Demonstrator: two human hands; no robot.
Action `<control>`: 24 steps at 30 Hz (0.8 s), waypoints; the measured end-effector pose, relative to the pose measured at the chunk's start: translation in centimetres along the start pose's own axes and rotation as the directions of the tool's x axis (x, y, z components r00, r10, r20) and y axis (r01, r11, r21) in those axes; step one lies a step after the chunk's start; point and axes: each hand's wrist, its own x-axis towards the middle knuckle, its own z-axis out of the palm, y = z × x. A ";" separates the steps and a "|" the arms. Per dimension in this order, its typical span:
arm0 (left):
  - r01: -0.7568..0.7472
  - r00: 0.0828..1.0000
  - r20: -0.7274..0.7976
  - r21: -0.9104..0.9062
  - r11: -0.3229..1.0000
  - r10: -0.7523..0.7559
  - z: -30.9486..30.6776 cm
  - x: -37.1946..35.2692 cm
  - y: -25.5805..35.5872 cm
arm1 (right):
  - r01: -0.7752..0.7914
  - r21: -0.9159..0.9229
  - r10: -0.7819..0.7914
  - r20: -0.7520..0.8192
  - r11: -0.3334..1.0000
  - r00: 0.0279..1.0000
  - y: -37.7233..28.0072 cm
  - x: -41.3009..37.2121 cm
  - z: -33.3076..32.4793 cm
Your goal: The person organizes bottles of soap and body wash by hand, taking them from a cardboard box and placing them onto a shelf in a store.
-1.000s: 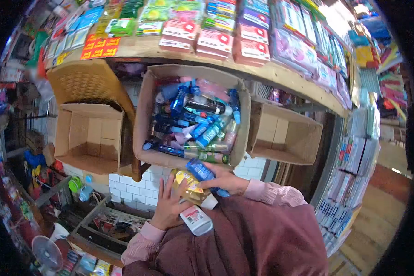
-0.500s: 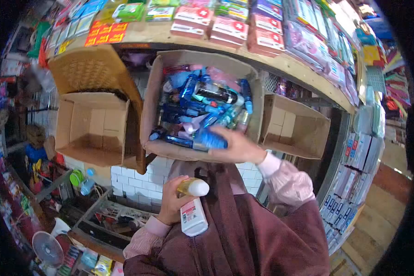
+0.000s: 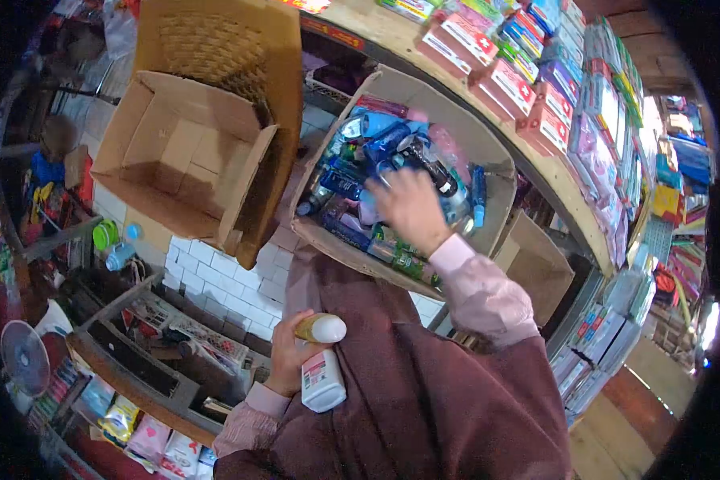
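My left hand [image 3: 284, 356] is closed around two bottles in front of my apron. One is a gold roll-on bottle with a rounded white cap [image 3: 322, 328]; below it is a white bottle with a pink label [image 3: 322, 382]. My right hand [image 3: 412, 208] reaches into a cardboard box [image 3: 336, 240], fingers apart and bent over the bottles. A dark bottle [image 3: 428, 164] lies just beyond the fingers, among several blue bottles [image 3: 344, 184] and a blue bottle [image 3: 478, 196] along the right wall. Motion blur and the back of the hand hide what the fingertips touch.
A brown cardboard box [image 3: 184, 160] rests on a wooden chair with a woven back [image 3: 216, 40] at left. Another carton [image 3: 536, 260] stands at right. A wooden shelf [image 3: 424, 48] carries pink-and-white boxes [image 3: 504, 88]. A fan [image 3: 24, 358] is at lower left.
My right hand has moved from a blue bottle at the box's near edge deeper into the pile. The view has turned, shifting the boxes. My left hand keeps both bottles.
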 end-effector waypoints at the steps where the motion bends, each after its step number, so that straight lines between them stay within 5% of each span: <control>1: -0.043 0.999 -0.006 0.007 0.999 0.043 0.2 -0.2 -0.3 | -0.020 0.167 0.007 0.073 0.986 0.997 -1.8 0.1 0.3; 4: -0.066 0.997 -0.038 0.010 0.998 0.066 0.4 -0.5 0.0 | -0.258 0.434 0.078 0.390 0.863 0.918 -6.4 -0.8 3.9; 7: 0.013 0.995 -0.095 0.017 1.000 -0.011 1.1 -1.1 0.3 | -0.460 0.400 0.127 0.629 0.793 0.767 -6.6 -0.1 6.9; 8: 0.133 0.978 -0.134 -0.193 0.972 -0.160 1.9 -1.4 -0.7 | -0.524 0.384 0.130 0.700 0.760 0.702 -6.0 0.0 7.7; 10: 0.306 0.889 -0.107 -0.584 0.752 -0.445 3.9 -2.2 -3.3 | -0.470 0.430 0.093 0.654 0.771 0.750 -4.6 -0.1 7.3; 11: 0.315 0.896 -0.130 -0.485 0.816 -0.424 3.8 -2.3 -3.3 | -0.495 0.455 0.111 0.643 0.740 0.757 -3.9 0.2 5.6; 15: 0.297 0.863 -0.098 -0.696 0.654 -0.496 3.3 -3.0 -2.3 | -0.539 0.545 0.326 0.442 0.642 0.836 0.1 -0.2 -0.8; 17: 0.304 0.864 -0.075 -0.710 0.635 -0.497 3.2 -3.1 -2.5 | -0.506 0.418 0.293 0.475 0.755 0.830 3.2 -1.2 -2.6; 20: 0.285 0.879 -0.209 -0.489 0.824 -0.428 3.6 -3.2 -4.2 | -0.496 0.426 0.260 0.500 0.756 0.826 6.5 -3.9 -2.6; 22: 0.181 0.925 -0.305 -0.176 0.968 -0.229 3.7 -3.3 -2.7 | -0.497 0.477 0.254 0.486 0.724 0.836 7.0 -4.8 -2.2; 24: 0.178 0.962 -0.170 -0.203 0.963 -0.213 3.2 -3.3 -1.8 | -0.487 0.495 0.271 0.446 0.719 0.853 7.0 -5.2 -2.1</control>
